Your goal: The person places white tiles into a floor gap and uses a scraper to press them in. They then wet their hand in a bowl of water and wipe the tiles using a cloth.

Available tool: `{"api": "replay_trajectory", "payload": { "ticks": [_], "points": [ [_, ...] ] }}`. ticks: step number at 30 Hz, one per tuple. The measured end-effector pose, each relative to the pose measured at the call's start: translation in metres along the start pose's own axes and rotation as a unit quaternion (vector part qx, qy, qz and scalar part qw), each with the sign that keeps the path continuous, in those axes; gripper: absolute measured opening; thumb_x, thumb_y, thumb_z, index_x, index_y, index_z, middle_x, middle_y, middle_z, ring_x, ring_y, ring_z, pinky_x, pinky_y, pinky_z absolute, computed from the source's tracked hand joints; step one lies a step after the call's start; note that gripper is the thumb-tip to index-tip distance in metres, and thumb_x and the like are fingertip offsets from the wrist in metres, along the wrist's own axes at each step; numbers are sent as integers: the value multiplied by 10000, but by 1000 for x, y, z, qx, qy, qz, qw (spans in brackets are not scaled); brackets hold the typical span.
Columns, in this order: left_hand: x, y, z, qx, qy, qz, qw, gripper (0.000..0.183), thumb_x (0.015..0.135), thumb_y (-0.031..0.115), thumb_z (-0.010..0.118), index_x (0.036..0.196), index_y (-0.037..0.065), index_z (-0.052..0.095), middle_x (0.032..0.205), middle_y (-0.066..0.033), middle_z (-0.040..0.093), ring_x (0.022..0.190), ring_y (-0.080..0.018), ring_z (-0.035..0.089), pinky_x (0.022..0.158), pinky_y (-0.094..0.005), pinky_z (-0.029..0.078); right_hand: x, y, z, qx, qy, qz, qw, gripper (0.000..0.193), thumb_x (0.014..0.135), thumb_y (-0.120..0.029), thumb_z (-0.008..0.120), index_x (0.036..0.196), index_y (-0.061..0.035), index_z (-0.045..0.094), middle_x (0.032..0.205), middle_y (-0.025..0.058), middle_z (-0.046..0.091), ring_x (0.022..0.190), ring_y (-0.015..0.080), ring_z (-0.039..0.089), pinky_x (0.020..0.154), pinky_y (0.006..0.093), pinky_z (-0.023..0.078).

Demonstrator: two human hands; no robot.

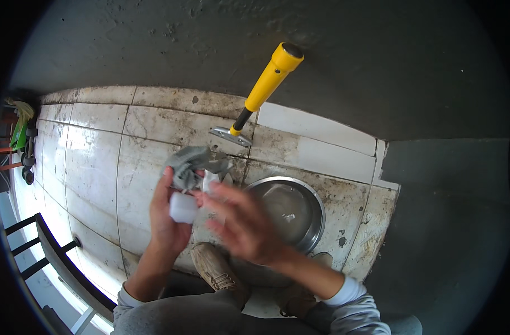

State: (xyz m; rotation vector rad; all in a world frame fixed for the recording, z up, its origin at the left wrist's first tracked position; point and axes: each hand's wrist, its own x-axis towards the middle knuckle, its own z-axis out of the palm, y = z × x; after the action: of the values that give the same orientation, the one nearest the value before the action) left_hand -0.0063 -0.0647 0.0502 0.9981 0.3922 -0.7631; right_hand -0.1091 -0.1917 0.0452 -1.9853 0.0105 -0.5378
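Note:
My left hand (164,226) is turned palm up and curled around a white block with rounded corners (183,208). A crumpled grey-green cloth (187,166) lies at the fingertips of the same hand. Just right of the block, my right hand (241,223) is smeared by motion, its fingers pointing toward the left hand. Close to those fingers is a small white piece (210,180); whether the right hand grips it I cannot tell. Below and behind the right hand, a round metal basin (321,218) on the floor holds cloudy water.
A scraper with a yellow handle (264,84) stands on its wide metal head against the dark wall (378,72). White floor tiles (93,162) carry brown stains. My shoe (213,268) is beside the basin. A dark-framed piece of furniture (48,251) stands at left.

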Motion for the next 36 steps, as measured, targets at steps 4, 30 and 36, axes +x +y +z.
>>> {"api": "replay_trajectory", "payload": {
  "ticks": [4, 30, 36],
  "points": [
    [6, 32, -16, -30, 0, 74, 997, 327, 983, 352, 410, 1085, 71, 542, 934, -99, 633, 565, -147, 533, 531, -255, 451, 11, 45, -56, -55, 74, 149, 985, 104, 838, -90, 649, 938, -63, 656, 783, 77, 629, 716, 221, 620, 643, 308, 512],
    [18, 45, -28, -21, 56, 107, 992, 283, 965, 362, 450, 1075, 125, 558, 919, -59, 639, 585, -119, 530, 583, -251, 417, -54, 47, -40, -114, -222, 13, 968, 310, 761, -11, 588, 1064, -71, 616, 989, 66, 541, 875, 226, 599, 630, 309, 551],
    [18, 44, -20, -25, 43, 98, 994, 276, 967, 353, 450, 1075, 123, 558, 916, -59, 636, 582, -120, 527, 571, -244, 414, -108, 77, -48, -307, -394, -5, 866, 338, 787, -87, 575, 1124, -92, 552, 1013, 61, 528, 940, 210, 597, 666, 296, 571]
  ]
}}
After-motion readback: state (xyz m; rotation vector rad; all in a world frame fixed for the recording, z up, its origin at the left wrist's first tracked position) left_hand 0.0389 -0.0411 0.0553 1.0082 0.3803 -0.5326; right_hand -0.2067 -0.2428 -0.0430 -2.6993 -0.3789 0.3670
